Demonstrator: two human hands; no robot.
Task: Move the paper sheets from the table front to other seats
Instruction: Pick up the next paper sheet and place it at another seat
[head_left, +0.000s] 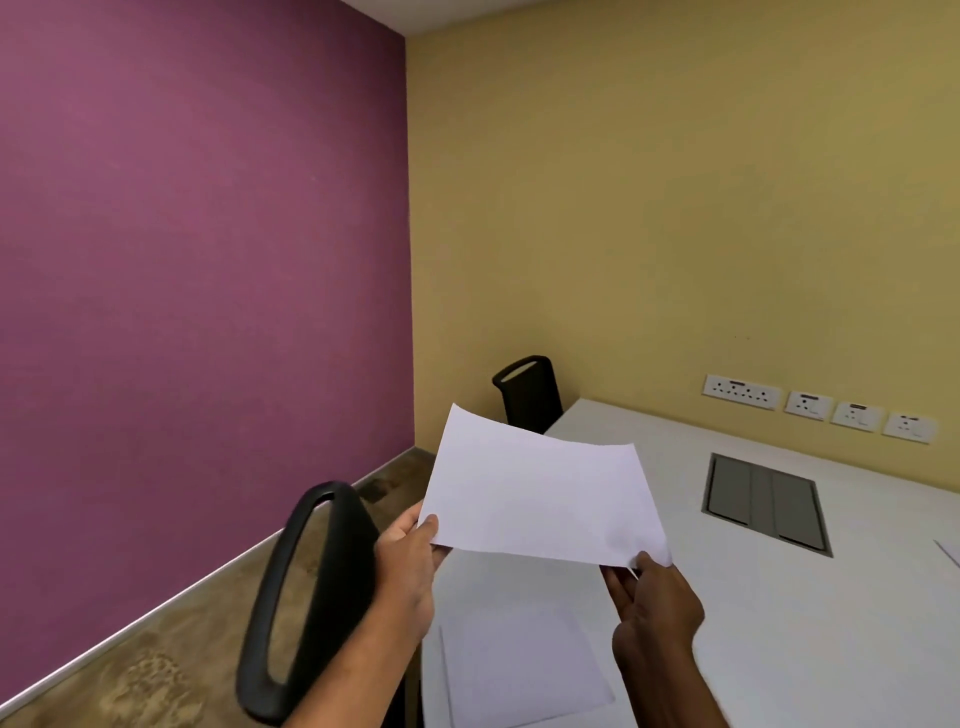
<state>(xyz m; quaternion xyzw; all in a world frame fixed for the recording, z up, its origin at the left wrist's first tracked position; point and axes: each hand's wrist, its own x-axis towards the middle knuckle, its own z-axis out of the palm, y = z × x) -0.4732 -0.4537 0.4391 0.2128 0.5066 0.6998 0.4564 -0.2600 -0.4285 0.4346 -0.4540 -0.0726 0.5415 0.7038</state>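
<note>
Holding one sheet (540, 499) in the air, both hands on it. My left hand (410, 566) pinches the near-left corner, thumb on top, the rest underneath. My right hand (654, 597) pinches the near-right corner: thumb on top, fingers (621, 587) under the paper, fairly straight. So both sets of fingers are clamped on the sheet.

The sheet is clear of the table (779, 623), tilted with its far edge higher and slightly curled.

- Below the fingers, between my forearms: second sheet (519, 670), flat on the table by its near edge.
- Well right of the right fingers, at the frame edge: corner of a third sheet (948, 551) on the table.
- Beyond the right fingers: grey hatch (763, 504) set in the tabletop, then sockets (815, 408) on the yellow wall.
- Just left of the left fingers: near chair (311, 597), black, back only. Can't tell if my wrist touches it.
- Past the sheet's far edge: far chair (530, 395) at the table's end.
</note>
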